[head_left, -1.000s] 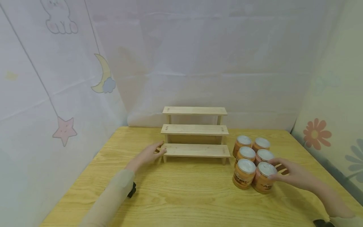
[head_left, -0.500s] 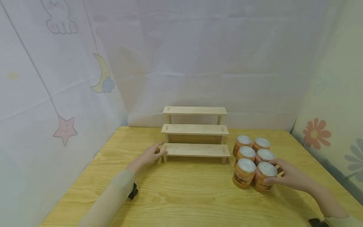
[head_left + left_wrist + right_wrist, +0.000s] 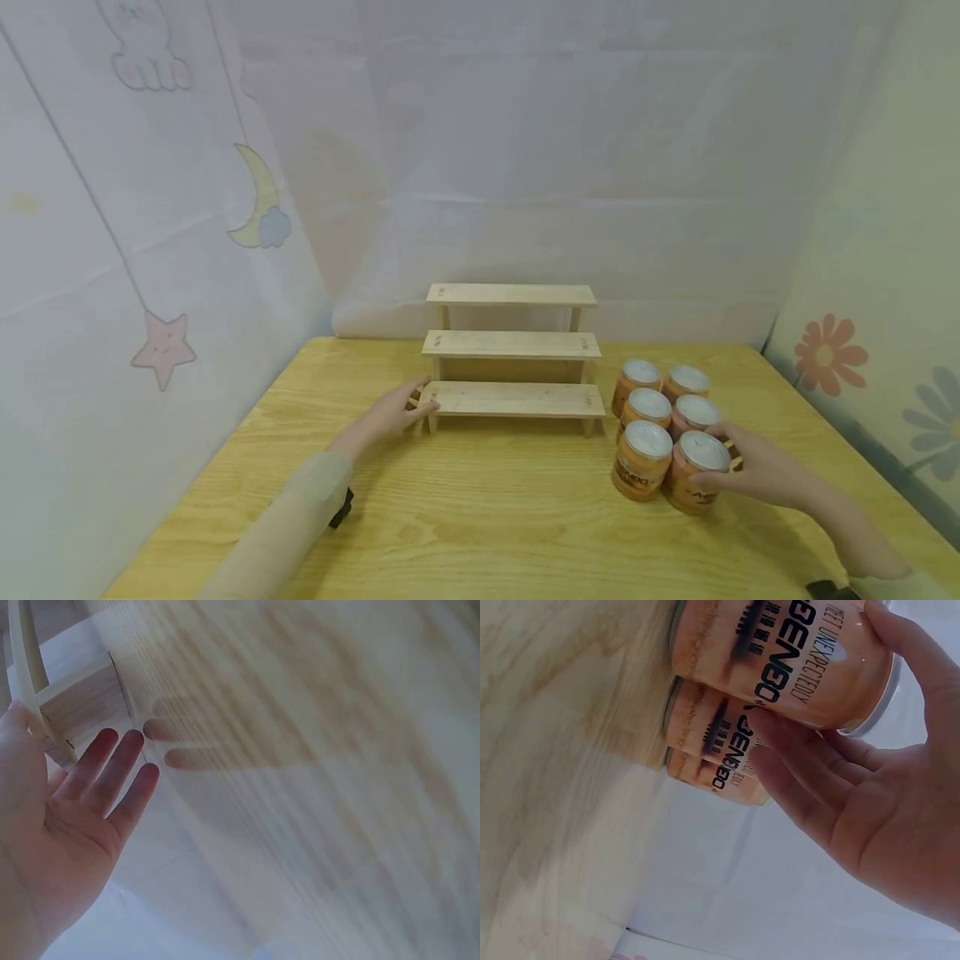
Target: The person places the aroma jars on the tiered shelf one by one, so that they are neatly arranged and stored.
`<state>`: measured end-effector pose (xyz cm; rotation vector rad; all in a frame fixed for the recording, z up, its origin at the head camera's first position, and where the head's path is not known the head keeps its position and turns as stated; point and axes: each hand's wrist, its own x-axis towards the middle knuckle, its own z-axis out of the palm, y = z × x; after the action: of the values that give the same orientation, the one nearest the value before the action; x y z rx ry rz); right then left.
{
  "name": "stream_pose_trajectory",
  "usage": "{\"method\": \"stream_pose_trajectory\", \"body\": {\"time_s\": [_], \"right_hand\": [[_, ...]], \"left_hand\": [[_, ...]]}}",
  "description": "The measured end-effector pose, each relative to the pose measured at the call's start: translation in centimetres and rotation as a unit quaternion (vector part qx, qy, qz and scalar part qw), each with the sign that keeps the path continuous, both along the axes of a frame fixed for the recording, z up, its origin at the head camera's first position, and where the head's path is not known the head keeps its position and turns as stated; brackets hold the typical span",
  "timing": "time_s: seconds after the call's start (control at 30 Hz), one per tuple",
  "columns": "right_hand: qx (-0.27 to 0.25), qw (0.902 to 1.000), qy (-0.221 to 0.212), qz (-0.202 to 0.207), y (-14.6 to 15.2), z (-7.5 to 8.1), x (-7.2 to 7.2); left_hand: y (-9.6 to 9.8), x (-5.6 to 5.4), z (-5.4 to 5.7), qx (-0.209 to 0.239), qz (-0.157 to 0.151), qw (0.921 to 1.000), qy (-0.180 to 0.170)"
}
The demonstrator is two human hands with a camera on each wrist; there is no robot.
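A three-step wooden display rack [image 3: 512, 343] stands towards the back of the table. My left hand [image 3: 384, 415] holds the left end of its lowest step, with the thumb at the plank's front; in the left wrist view the other fingers [image 3: 124, 769] spread beside the rack's leg. Several orange cans [image 3: 641, 450] with silver lids stand upright in two columns right of the rack. My right hand [image 3: 768, 471] grips the nearest right-hand can [image 3: 703, 452], thumb at its front and fingers behind. Black lettering shows on this can [image 3: 780, 652] in the right wrist view.
The yellow wood-grain table [image 3: 480, 517] reaches back to a pale cloth wall [image 3: 585, 150]. Printed cloth walls close in the left side [image 3: 67, 267] and the right side [image 3: 900, 275]. The other cans stand tightly beside the gripped one.
My right hand has closed in round the nearest right-hand can, its thumb sliding leftward across the can's front. The left hand stays at the rack's lowest step. The head view shifts slightly.
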<state>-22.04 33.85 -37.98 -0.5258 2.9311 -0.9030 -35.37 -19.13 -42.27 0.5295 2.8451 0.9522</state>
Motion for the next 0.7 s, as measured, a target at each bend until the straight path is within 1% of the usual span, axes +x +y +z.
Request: {"method": "stream_pose_trajectory", "body": {"time_s": [0.2, 0.3, 0.43, 0.53, 0.63, 0.7], "right_hand": [[-0.014, 0.9999, 0.003, -0.002, 0.5, -0.2, 0.4], [-0.032, 0.9994, 0.016, 0.001, 0.7, 0.2, 0.9], [-0.088, 0.9961, 0.009, 0.001, 0.7, 1.4, 1.3], [-0.113, 0.9934, 0.024, -0.002, 0.6, 2.5, 1.1], [-0.116, 0.9917, 0.057, -0.002, 0.2, 3.4, 0.6], [-0.110, 0.9915, 0.070, -0.010, 0.0, 3.9, 0.3]], "left_hand": [[-0.3, -0.1, -0.4, 0.022, -0.011, 0.9997, -0.003], [-0.4, -0.1, -0.7, 0.027, -0.004, 0.9996, -0.010], [-0.5, -0.1, -0.8, 0.034, 0.000, 0.9993, -0.013], [-0.5, -0.3, -0.7, 0.042, -0.002, 0.9991, -0.013], [-0.4, -0.5, -0.8, 0.043, -0.004, 0.9990, -0.012], [-0.3, -0.7, -0.9, 0.044, -0.005, 0.9989, -0.013]]}}
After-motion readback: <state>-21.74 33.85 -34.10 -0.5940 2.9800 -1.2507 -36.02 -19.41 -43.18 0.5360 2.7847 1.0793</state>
